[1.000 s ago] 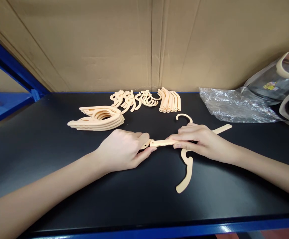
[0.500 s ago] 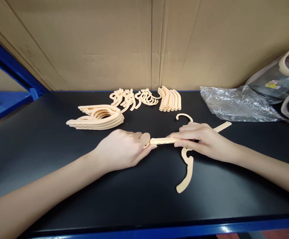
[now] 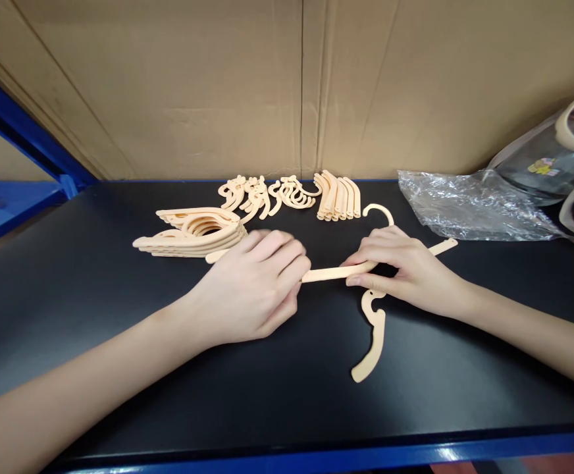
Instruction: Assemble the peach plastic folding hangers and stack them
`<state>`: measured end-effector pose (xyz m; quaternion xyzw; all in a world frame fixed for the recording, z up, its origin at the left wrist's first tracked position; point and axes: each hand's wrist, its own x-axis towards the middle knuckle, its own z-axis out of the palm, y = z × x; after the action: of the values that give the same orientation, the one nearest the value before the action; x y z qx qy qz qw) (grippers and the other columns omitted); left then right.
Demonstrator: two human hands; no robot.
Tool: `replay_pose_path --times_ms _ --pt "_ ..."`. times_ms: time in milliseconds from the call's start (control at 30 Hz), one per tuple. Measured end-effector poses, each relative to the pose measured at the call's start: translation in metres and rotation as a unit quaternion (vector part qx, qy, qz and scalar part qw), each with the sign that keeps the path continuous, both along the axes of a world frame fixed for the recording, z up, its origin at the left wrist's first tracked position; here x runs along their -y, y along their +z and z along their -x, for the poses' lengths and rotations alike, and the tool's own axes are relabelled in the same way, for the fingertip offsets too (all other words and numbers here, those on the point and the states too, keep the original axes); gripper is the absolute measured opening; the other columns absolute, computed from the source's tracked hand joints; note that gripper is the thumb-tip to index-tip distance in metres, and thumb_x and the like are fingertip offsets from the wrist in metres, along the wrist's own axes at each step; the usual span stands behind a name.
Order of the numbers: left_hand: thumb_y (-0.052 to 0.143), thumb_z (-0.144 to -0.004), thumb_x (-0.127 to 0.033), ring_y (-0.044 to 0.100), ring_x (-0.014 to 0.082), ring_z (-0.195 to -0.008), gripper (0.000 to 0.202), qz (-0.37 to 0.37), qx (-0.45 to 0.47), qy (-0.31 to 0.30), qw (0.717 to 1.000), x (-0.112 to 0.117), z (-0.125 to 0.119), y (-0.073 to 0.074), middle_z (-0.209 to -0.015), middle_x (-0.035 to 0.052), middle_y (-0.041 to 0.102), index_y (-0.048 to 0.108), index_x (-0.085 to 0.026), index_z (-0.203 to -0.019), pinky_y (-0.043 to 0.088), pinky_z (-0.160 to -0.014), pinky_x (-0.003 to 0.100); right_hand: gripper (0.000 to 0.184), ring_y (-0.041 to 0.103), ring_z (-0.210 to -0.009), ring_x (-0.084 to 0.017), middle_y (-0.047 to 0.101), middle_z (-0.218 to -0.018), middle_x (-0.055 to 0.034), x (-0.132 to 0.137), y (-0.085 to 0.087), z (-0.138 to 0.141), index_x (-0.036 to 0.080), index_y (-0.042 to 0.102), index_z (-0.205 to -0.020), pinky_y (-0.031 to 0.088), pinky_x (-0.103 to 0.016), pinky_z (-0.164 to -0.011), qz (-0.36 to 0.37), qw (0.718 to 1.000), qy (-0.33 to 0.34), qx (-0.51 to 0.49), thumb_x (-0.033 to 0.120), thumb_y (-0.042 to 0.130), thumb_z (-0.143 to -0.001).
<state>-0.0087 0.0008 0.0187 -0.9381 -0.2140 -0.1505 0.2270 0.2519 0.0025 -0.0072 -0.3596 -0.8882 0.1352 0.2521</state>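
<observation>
Both my hands grip a cream plastic clothes hanger (image 3: 336,272) above the black table. My left hand (image 3: 255,286) is closed around its left end, where a rounded piece (image 3: 216,255) sticks out past the knuckles. My right hand (image 3: 398,263) pinches the middle by the hook (image 3: 380,212), and one arm of the hanger (image 3: 443,247) points out to the right behind it. Just in front of my right hand, a loose curved hanger piece (image 3: 373,336) lies flat on the table. The joint inside my left hand is hidden.
Several folded hangers (image 3: 193,234) are stacked at the left. Loose hooked pieces (image 3: 291,193) and a row of curved arms (image 3: 337,195) lie along the cardboard wall (image 3: 193,92). Clear plastic wrap (image 3: 474,207) and a transparent bag (image 3: 534,164) are at the right. A blue edge (image 3: 415,454) borders the table (image 3: 193,401).
My left hand has turned over, knuckles now up, and the rounded piece now shows beyond it. The hanger has rolled to another face; its hook has shifted right.
</observation>
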Motion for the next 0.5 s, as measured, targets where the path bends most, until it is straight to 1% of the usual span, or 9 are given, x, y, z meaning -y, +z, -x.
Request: replay_pose_path --times_ms 33,67,100,133,233,333,400,500 --pt "0.044 -0.09 -0.016 0.06 0.0282 -0.104 0.02 -0.002 0.004 -0.005 1.0 0.0 0.0 0.0 -0.107 0.011 0.068 0.063 -0.012 -0.093 0.049 -0.09 0.044 0.018 0.055 -0.076 -0.016 0.066 -0.077 0.0012 0.0 0.0 0.0 0.02 0.069 -0.092 0.035 -0.035 -0.083 -0.008 1.0 -0.012 0.0 0.038 0.065 -0.089" --pt "0.045 -0.09 -0.014 0.055 0.0304 -0.115 0.021 0.002 0.009 -0.007 1.0 -0.001 0.001 0.0 -0.118 0.012 0.065 0.063 -0.011 -0.098 0.044 -0.1 0.048 0.019 0.055 -0.078 -0.017 0.067 -0.078 0.0009 0.0 0.0 0.0 0.021 0.069 -0.093 0.035 -0.036 -0.086 -0.015 1.0 -0.026 0.0 0.039 0.066 -0.088" --pt "0.046 -0.089 -0.011 0.049 0.0317 -0.124 0.022 0.008 0.014 -0.008 1.0 -0.002 0.001 -0.001 -0.126 0.0123 0.061 0.063 -0.012 -0.103 0.04 -0.106 0.05 0.021 0.056 -0.08 -0.018 0.067 -0.08 0.0005 0.0 -0.001 0.0 0.021 0.069 -0.095 0.035 -0.037 -0.088 -0.019 0.999 -0.039 0.001 0.04 0.068 -0.087" --pt "0.046 -0.088 -0.007 0.045 0.0323 -0.129 0.025 0.017 0.017 -0.007 1.0 -0.003 0.002 -0.002 -0.131 0.0122 0.058 0.063 -0.013 -0.106 0.038 -0.108 0.051 0.024 0.057 -0.083 -0.019 0.068 -0.082 -0.0001 0.0 -0.001 -0.001 0.021 0.069 -0.097 0.035 -0.038 -0.089 -0.02 0.999 -0.049 0.004 0.042 0.068 -0.085" --pt "0.042 -0.087 0.001 0.04 0.0329 -0.134 0.035 0.027 0.022 -0.01 0.999 -0.008 0.005 -0.008 -0.136 0.012 0.054 0.063 -0.016 -0.109 0.04 -0.106 0.052 0.031 0.058 -0.089 -0.021 0.067 -0.088 -0.0016 -0.001 -0.003 -0.001 0.022 0.068 -0.101 0.036 -0.039 -0.09 -0.008 0.998 -0.061 0.018 0.048 0.069 -0.083" --pt "0.039 -0.089 0.002 0.04 0.034 -0.133 0.037 0.052 0.036 -0.006 0.998 -0.01 0.008 -0.012 -0.138 0.0134 0.051 0.064 -0.017 -0.108 0.043 -0.103 0.052 0.035 0.058 -0.091 -0.022 0.066 -0.092 -0.0022 -0.002 -0.004 -0.002 0.023 0.067 -0.104 0.037 -0.04 -0.091 0.004 0.998 -0.062 0.029 0.052 0.067 -0.083" --pt "0.037 -0.089 0.002 0.046 0.0313 -0.128 0.039 0.1 0.051 0.008 0.994 -0.011 0.009 -0.012 -0.141 0.0137 0.047 0.064 -0.018 -0.109 0.047 -0.099 0.048 0.039 0.058 -0.093 -0.022 0.065 -0.094 -0.0031 -0.002 -0.004 -0.002 0.024 0.066 -0.107 0.039 -0.041 -0.091 0.01 0.997 -0.068 0.031 0.054 0.067 -0.082" --pt "0.033 -0.088 0.004 0.053 0.0234 -0.122 0.043 0.19 0.064 0.019 0.979 -0.01 0.009 -0.013 -0.144 0.0121 0.045 0.062 -0.018 -0.111 0.049 -0.099 0.039 0.044 0.057 -0.095 -0.024 0.063 -0.098 -0.0052 -0.001 -0.004 -0.002 0.023 0.065 -0.111 0.044 -0.04 -0.087 0.028 0.996 -0.078 0.027 0.056 0.066 -0.082"
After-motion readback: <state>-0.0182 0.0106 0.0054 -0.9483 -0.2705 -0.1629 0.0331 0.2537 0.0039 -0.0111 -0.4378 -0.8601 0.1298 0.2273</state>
